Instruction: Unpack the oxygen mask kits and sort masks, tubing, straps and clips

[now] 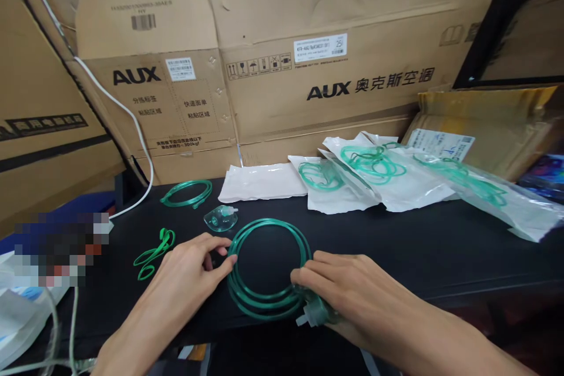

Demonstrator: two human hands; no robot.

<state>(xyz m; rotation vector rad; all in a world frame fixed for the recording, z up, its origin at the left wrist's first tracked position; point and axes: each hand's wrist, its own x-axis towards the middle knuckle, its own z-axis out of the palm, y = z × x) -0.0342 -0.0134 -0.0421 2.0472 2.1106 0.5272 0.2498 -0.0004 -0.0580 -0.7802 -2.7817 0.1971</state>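
A coil of clear green oxygen tubing (268,222) is in front of me over the black tabletop, near its front edge. My left hand (194,264) pinches the coil's left side between thumb and fingertips. At the right side, my right hand (339,282) is closed around the coil and a clear green oxygen mask, mostly hidden under the palm; its pale connector (314,312) sticks out below the fingers. Beyond the coil lies another small clear mask (221,218). A green elastic strap (154,252) lies left of my left hand, and a smaller green tubing coil (187,194) farther back.
White packets with green tubing (374,170) and a flat white packet (264,182) line the table's back. Large cardboard boxes (273,106) stand behind. A brown package (484,117) is at back right. A white cable (141,129) runs down at left beside a blurred-out area.
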